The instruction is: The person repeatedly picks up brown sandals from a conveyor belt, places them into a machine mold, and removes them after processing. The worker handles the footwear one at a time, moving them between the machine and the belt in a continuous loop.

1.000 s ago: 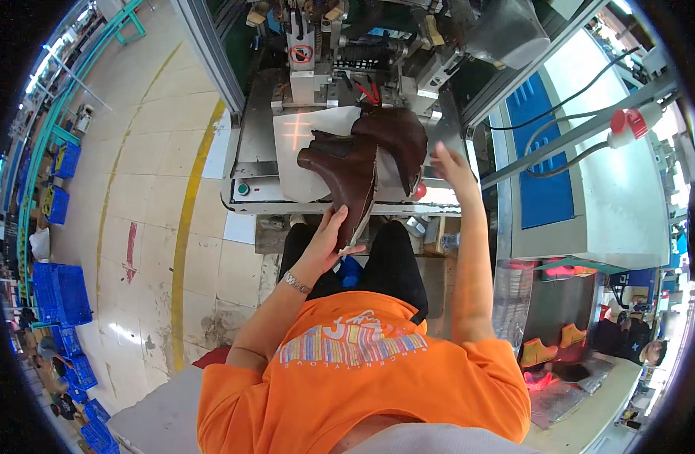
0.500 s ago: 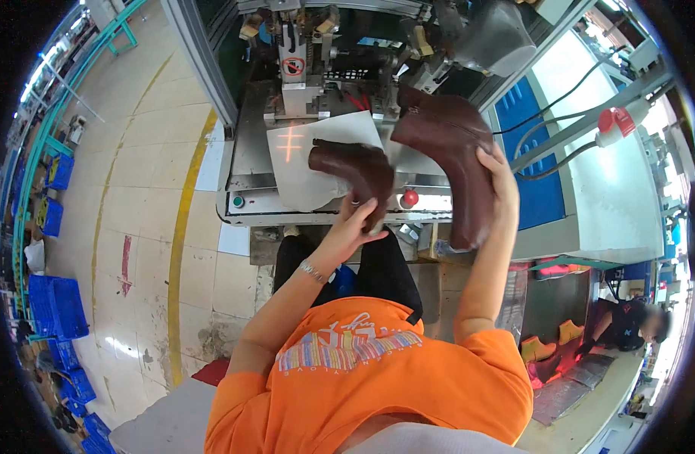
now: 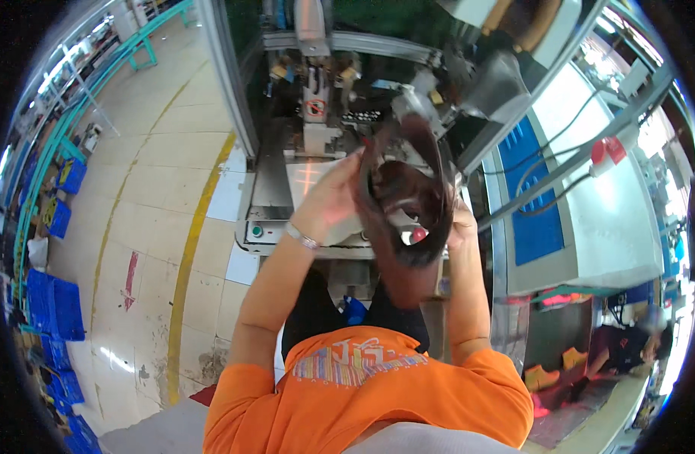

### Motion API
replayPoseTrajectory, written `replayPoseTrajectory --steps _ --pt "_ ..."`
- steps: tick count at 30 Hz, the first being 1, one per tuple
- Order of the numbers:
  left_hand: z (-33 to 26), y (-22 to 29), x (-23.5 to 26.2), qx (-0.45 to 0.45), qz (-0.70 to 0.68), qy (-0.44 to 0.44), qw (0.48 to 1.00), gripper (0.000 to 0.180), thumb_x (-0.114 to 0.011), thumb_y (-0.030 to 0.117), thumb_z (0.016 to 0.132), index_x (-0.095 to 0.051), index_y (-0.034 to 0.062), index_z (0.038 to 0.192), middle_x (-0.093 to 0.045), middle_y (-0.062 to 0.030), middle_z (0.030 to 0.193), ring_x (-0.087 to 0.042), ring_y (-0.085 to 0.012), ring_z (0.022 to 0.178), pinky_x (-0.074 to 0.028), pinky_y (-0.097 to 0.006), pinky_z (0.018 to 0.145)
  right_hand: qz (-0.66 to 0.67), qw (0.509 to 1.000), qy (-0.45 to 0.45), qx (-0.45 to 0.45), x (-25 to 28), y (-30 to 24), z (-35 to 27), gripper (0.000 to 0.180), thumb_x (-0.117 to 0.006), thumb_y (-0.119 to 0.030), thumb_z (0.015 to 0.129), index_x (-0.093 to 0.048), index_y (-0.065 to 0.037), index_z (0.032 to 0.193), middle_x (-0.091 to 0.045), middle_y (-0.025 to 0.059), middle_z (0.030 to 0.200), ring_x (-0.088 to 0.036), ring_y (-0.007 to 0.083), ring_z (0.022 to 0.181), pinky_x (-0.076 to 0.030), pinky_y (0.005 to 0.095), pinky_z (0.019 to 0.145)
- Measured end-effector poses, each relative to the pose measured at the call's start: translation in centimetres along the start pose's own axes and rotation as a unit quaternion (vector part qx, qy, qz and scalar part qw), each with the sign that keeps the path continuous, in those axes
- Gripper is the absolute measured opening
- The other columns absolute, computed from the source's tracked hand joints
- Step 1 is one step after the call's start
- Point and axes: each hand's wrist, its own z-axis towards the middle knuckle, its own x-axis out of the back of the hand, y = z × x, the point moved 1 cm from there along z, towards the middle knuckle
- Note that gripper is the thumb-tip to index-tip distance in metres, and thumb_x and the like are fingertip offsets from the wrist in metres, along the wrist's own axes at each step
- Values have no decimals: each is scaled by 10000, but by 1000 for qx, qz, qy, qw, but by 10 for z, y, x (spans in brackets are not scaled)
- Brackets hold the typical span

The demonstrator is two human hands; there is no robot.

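A brown leather boot upper (image 3: 408,281) is raised in front of my chest, its wide opening turned up toward me. My left hand (image 3: 336,203) grips its left side, the fingers partly hidden behind the leather. On the other side my right hand (image 3: 461,223) holds the edge, with most of its fingers out of sight. Motion blurs the leather. A second brown shape shows within the opening; whether it is the smaller boot upper or a fold, I cannot tell. Behind it, a white sheet (image 3: 298,180) lies on the machine bed under red light lines.
The machine head (image 3: 315,110) stands beyond my hands, between metal posts. A green button (image 3: 257,231) and a red button (image 3: 419,234) sit at its front edge. A white and blue cabinet (image 3: 589,257) is at right. A co-worker (image 3: 627,348) sits by orange pieces at lower right.
Before, each hand held a separate brown boot upper, apart from each other. Now both hands are close together around the leather, and its opening has turned toward me. The view has shifted slightly.
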Motion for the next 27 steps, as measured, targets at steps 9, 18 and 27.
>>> replayPoseTrajectory --steps 9,18,27 --pt "-33 113 -66 145 476 12 867 433 -726 246 699 -543 -1 1003 -592 -19 926 -550 -82 836 -430 -214 745 -284 914 -246 -157 -74 -27 113 299 -715 -251 706 -600 7 806 -573 -9 752 -500 66 686 -403 211 636" --pt "-39 139 -99 267 598 -16 755 220 -614 222 809 -586 3 799 -527 68 706 -460 -33 668 -380 -197 614 -348 888 -223 -201 -143 -29 125 254 -724 -232 693 -595 -25 765 -550 -35 707 -471 42 665 -371 195 616" --pt "-33 191 -75 175 645 19 744 254 -559 164 849 -490 24 1049 -523 -7 984 -452 -65 924 -395 -239 787 -246 945 -189 -101 -101 -49 159 201 -633 -154 790 -587 -19 933 -609 20 880 -556 100 806 -421 240 751"
